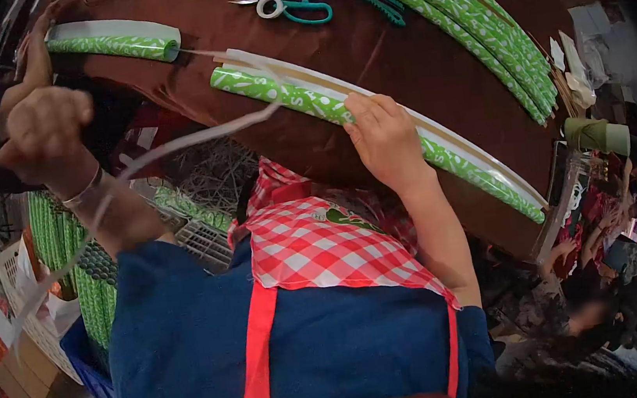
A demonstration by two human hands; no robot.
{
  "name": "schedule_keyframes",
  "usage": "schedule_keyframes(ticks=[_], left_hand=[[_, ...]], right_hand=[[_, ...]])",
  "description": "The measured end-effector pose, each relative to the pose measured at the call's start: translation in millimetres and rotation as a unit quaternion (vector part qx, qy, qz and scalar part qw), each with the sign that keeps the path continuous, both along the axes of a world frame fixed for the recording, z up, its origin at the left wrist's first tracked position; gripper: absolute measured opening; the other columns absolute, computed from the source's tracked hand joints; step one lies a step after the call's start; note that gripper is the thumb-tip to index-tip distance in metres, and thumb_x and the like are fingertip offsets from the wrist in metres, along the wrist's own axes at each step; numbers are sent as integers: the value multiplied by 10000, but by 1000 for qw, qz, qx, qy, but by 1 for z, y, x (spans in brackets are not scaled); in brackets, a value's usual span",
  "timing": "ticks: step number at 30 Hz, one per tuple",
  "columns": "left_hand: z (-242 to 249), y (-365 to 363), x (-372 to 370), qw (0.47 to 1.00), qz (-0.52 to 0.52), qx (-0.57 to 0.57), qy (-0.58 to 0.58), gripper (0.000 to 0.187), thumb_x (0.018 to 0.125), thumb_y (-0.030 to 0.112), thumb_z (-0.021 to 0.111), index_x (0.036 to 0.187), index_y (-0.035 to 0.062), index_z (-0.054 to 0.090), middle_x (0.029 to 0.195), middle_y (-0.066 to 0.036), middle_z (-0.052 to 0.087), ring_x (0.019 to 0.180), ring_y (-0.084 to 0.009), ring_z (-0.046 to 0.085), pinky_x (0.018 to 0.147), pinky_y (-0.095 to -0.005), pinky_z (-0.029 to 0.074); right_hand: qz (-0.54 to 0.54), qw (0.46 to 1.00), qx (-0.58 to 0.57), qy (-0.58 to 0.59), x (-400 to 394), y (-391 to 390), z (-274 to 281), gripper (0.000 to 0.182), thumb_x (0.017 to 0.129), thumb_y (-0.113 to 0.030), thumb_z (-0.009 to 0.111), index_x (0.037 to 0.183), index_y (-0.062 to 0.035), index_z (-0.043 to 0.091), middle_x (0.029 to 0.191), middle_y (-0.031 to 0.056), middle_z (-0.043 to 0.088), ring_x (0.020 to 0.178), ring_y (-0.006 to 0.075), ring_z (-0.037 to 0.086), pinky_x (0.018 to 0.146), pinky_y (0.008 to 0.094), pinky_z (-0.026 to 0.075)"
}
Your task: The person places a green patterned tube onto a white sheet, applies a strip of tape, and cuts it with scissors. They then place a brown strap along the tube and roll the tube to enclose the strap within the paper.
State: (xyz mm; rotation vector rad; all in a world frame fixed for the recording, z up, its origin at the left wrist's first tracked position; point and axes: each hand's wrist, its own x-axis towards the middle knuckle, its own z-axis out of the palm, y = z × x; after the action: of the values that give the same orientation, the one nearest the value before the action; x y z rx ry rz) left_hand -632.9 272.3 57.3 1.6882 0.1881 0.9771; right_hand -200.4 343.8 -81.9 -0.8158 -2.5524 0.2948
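Dark brown cloth covered the table (pixel 396 56), where a green patterned tube (pixel 299 99) lay with its long axis running left to right. The right hand (pixel 382 140) pressed flat on its middle, fingers together, while the left hand (pixel 44 132), well off its left end, was fisted on a white backing strip (pixel 194 138) pulled leftward from that end.

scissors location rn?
Head view, top centre: the teal scissors lie on the brown tabletop, just left of the stacked green wrapped rolls, beyond both hands.
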Motion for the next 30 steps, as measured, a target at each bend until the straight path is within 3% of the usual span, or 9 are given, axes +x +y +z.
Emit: schedule_keyframes(ticks=[1,3,8,9,11,15,19,24,30], left_hand=[[-18,-5,30,991,131,-16,-23,303,968,367,492,1125,162,649,1000,-27,677,888,-156,626,893,-365,456],[-29,11,77,986,164,-18,-16,313,948,339,529,1092,89,649,1033,-81,652,890,-165,603,864,-390,457],[-44,57,151,862,339,33,374,148,899,104,592,986,-6,641,966,-89,624,848,-240,613,753,-328,478],[-57,63,145,862,341,34,373,148,899,104,592,986,-6,641,966,-89,624,848,-240,613,753,-328,478],[-93,76,122,708,456,143,520,226,902,232,565,984,49,671,981,-125,657,876,-281,630,760,-379,496],[-111,70,103,657,476,-25,584,264,885,277,596,947,35,681,897,-154,667,829,-345,628,721,-402,492],[-124,62,94,696,505,-3,511,291,863,288,631,911,5,675,829,-157,665,750,-307,634,684,-380,490],[-126,60,86,762,453,-119,448,249,841,204,674,908,-35,652,751,-114,638,694,-171,590,643,-321,468],[-129,60,86,752,484,-140,426,231,853,199,661,880,-30,654,779,-113,632,704,-189,592,656,-328,476]], right_hand=[[-1,1000,-3,2,0,0,0,350,755,-116,706,1082,-28,617,1108,97,639,1040,272,576,862,400,481],[0,1000,-2,0,-1,1,2,349,753,-112,706,1080,-27,617,1105,98,640,1037,273,578,862,399,483],[-10,1000,0,5,-2,1,2,347,750,-103,705,1078,-28,617,1095,99,644,1028,273,582,860,398,485],[-4,1000,4,8,-2,1,2,344,749,-103,705,1074,-31,618,1092,97,646,1025,271,583,859,398,485],[1,1000,7,13,-1,1,2,341,749,-104,706,1071,-34,619,1088,94,647,1022,268,584,858,399,485],[-7,1000,7,11,-2,0,2,352,741,-107,712,1072,-35,614,1086,88,647,1015,262,586,855,398,485],[-3,1000,7,7,-2,0,2,375,723,-103,720,1075,-37,607,1084,85,645,1015,258,586,855,395,484],[-6,1000,3,6,-2,0,3,381,716,-100,723,1074,-36,607,1083,86,644,1021,259,583,856,393,485],[-5,1000,4,10,-2,1,2,380,721,-104,722,1076,-32,606,1088,91,645,1021,265,585,853,395,487]])
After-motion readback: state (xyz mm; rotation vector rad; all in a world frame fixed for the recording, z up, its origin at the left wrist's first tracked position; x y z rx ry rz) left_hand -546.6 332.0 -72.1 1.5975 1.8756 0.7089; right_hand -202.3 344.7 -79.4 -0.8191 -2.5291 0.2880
